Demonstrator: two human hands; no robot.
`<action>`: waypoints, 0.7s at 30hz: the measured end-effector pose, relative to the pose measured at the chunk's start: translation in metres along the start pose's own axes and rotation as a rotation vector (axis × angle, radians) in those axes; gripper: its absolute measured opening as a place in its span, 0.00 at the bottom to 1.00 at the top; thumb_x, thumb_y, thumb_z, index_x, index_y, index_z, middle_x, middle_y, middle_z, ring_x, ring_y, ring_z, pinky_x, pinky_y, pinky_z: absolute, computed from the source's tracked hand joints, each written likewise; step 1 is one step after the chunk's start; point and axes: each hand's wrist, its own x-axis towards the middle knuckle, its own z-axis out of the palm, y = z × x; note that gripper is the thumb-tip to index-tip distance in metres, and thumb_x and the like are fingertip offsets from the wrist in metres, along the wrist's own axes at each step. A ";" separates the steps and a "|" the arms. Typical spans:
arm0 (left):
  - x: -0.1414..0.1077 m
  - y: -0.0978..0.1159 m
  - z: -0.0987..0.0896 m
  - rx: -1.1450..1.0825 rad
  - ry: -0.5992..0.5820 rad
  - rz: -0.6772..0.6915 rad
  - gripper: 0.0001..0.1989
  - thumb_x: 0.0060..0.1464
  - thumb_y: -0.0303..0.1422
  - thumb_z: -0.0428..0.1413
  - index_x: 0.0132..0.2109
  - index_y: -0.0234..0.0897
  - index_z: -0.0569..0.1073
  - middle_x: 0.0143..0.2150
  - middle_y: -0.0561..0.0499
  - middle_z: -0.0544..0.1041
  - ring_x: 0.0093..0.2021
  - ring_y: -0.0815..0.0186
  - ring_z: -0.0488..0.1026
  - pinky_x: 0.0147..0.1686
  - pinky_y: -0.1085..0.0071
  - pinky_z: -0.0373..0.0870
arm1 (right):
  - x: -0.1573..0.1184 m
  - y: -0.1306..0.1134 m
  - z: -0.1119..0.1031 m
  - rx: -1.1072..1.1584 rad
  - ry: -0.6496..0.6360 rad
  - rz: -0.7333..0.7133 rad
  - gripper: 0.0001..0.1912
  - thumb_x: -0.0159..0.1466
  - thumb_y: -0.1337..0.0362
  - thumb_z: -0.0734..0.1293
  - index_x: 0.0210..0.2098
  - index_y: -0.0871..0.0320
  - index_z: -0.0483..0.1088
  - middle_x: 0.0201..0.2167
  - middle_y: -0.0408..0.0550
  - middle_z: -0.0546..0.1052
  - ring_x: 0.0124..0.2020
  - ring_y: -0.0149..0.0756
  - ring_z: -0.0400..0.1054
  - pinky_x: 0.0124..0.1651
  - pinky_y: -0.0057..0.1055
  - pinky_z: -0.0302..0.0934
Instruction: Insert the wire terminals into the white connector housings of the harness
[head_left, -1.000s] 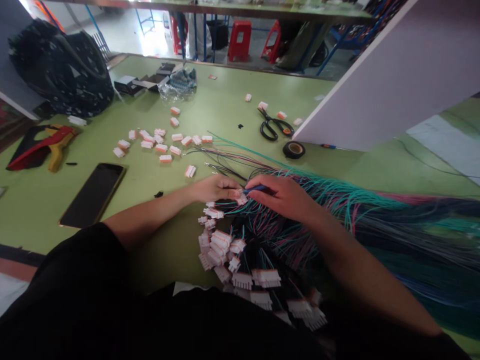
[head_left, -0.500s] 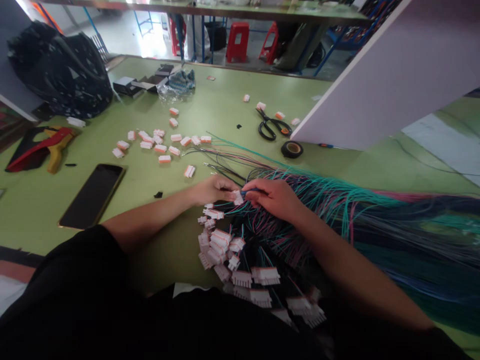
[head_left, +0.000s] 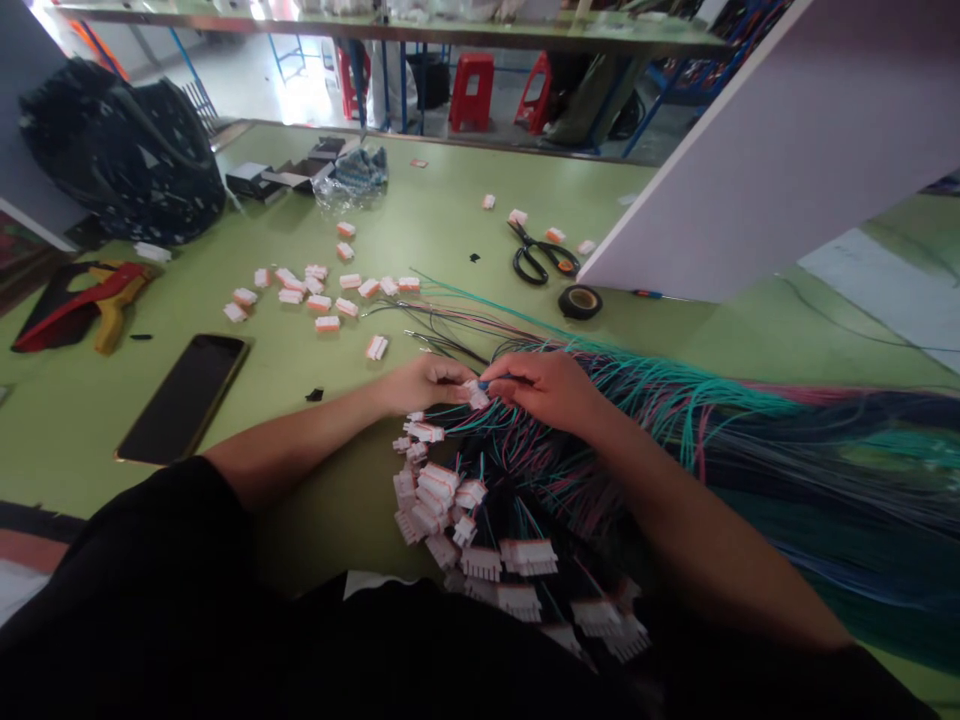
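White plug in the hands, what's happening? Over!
Left hand pinching white plug. Right hand holding something blue at its edge. Wires bunched close by.

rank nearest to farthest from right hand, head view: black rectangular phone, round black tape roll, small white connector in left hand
1. White connector, beside the right hand
2. Black tape roll, beyond the hand
3. Black phone, far left

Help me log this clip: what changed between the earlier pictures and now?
The view has shifted slightly, so the bench sits a little lower in the picture. Nothing was visibly taken up or let go: the left hand still holds a white connector, the right hand a slim blue item at it. The scissors, phone and loose connectors stayed put.
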 end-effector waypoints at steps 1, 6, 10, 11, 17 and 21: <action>0.001 0.000 0.000 0.022 0.000 0.004 0.10 0.48 0.34 0.60 0.34 0.30 0.76 0.29 0.52 0.76 0.29 0.73 0.69 0.32 0.76 0.66 | 0.000 0.000 -0.002 -0.013 0.001 -0.002 0.06 0.56 0.65 0.63 0.29 0.56 0.74 0.17 0.38 0.71 0.20 0.26 0.63 0.26 0.25 0.53; 0.003 -0.002 0.002 0.054 0.014 0.035 0.09 0.50 0.33 0.58 0.36 0.30 0.76 0.31 0.50 0.77 0.31 0.71 0.71 0.34 0.75 0.66 | 0.000 0.004 -0.009 0.059 -0.015 0.083 0.06 0.56 0.64 0.64 0.29 0.57 0.74 0.14 0.38 0.70 0.18 0.26 0.63 0.25 0.26 0.55; 0.002 -0.005 0.003 0.112 0.026 0.101 0.07 0.51 0.32 0.58 0.35 0.31 0.77 0.33 0.48 0.79 0.33 0.70 0.73 0.37 0.73 0.68 | -0.007 0.015 -0.032 0.207 0.207 0.230 0.07 0.57 0.62 0.63 0.29 0.57 0.72 0.18 0.41 0.72 0.17 0.26 0.62 0.24 0.27 0.57; 0.002 -0.005 0.003 0.120 0.024 0.119 0.07 0.51 0.31 0.58 0.34 0.31 0.77 0.33 0.47 0.79 0.34 0.69 0.74 0.38 0.73 0.68 | -0.009 0.016 -0.037 0.216 0.300 0.248 0.10 0.59 0.61 0.61 0.29 0.57 0.72 0.19 0.42 0.72 0.17 0.25 0.61 0.24 0.27 0.57; 0.001 -0.002 0.004 0.099 0.042 0.118 0.06 0.51 0.28 0.57 0.36 0.32 0.77 0.35 0.48 0.80 0.36 0.70 0.75 0.40 0.73 0.69 | -0.014 0.004 -0.023 0.100 0.107 0.138 0.06 0.57 0.63 0.64 0.30 0.56 0.71 0.19 0.41 0.73 0.20 0.29 0.66 0.26 0.28 0.59; 0.000 -0.001 0.004 0.093 0.043 0.084 0.06 0.51 0.27 0.57 0.37 0.31 0.77 0.35 0.48 0.80 0.36 0.70 0.74 0.40 0.73 0.69 | -0.010 -0.001 -0.007 -0.026 0.096 0.027 0.06 0.57 0.65 0.62 0.30 0.57 0.72 0.21 0.42 0.74 0.22 0.28 0.66 0.27 0.27 0.56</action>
